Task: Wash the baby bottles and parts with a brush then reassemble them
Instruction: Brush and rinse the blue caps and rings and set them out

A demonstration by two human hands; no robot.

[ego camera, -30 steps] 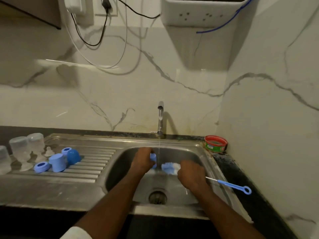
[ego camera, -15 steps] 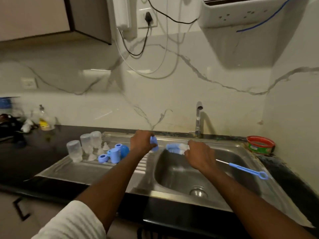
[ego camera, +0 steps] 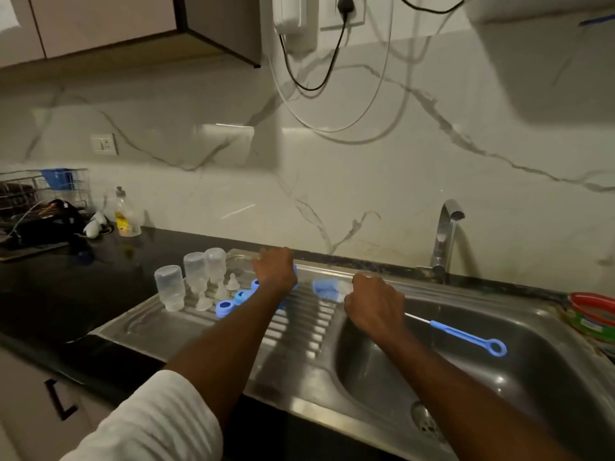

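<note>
Bottles: three clear ones, inverted on draining board at far left, close together. Teats just right of them, upright. Blue rings and caps clustered near the teats, partly hidden behind left forearm.

Left hand over far edge of board, fingers curled round a small blue part; only a sliver shows past the knuckles, so which part cannot be told. Looks about to be set down with the washed pieces — judgement only.

Right hand at rim between board and basin, fist closed on wire stem of brush. Bristle head juts left over the board; blue handle with ring end hangs out right, over the basin.

Tap far right of basin, thin stream running. Red-rimmed tub at right edge of sink. Soap bottle and wire rack far left on dark counter.

Risks from here:
- Forearm crosses low over blue cluster; a careless pull back could sweep rings or caps off the board.
- Inverted bottles look top-heavy on narrow necks; a nudge from the hand setting the part down could topple one into the others.
- Wet plastic, ribbed sloping steel: part set on edge could roll toward the basin.
- Bristle head close to clean pieces; contact could drip on them.
- Long handle sticking out right could catch the basin wall on a turn.
</note>
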